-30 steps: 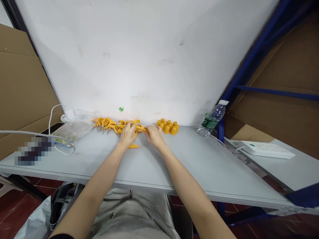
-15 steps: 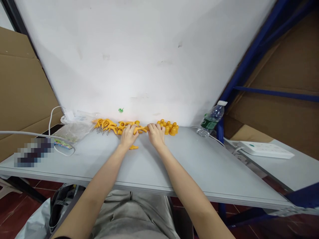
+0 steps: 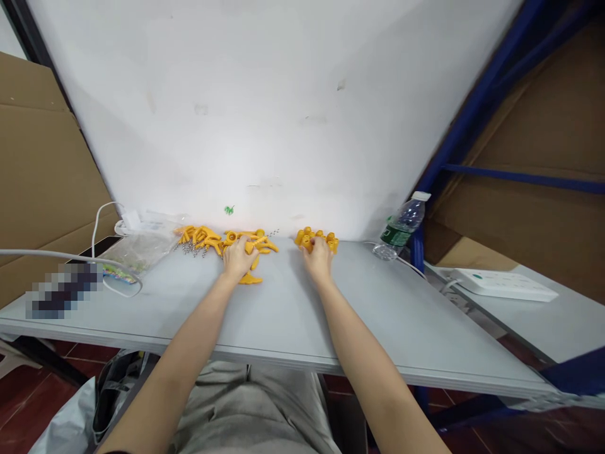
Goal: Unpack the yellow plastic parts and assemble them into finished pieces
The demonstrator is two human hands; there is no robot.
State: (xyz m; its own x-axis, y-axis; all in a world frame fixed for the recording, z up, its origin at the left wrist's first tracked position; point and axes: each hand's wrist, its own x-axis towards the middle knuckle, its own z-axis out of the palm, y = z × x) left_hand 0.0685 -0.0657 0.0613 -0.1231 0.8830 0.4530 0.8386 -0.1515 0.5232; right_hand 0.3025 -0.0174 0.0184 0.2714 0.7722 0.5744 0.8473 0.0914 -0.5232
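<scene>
A: What are the surface and the setting?
B: A pale grey bench [image 3: 387, 315] with a straight near edge; a scuffed white panel [image 3: 283, 113] rises behind its far edge. Brown cardboard [image 3: 42, 157] stands at the left, a blue metal frame [image 3: 484, 88] at the right, red floor tiles [image 3: 23, 403] below. A clear plastic bottle with a green label [image 3: 397, 233] leans near the far right corner; a clear plastic bag [image 3: 146, 246] lies toward the far left corner.

A: Where is the work?
B: Near the middle of the far edge. The left hand [image 3: 236, 260] has its fingers closed on a slim yellow plastic piece [image 3: 259, 241], above other yellow plastic parts [image 3: 198, 236] spread leftward along that edge.

A: Its orientation?
B: The long axis slants from the fingertips toward the far right corner, the free end pointing that way. A short silvery bead chain [image 3: 275, 233] shows beyond it; whether the two are joined cannot be told.

A: And the right hand [image 3: 321, 258]?
B: At a cluster of yellow tapered plastic cups [image 3: 331, 241], just right of mid-bench by the far edge. Whether its fingers grip one cannot be told.
</scene>
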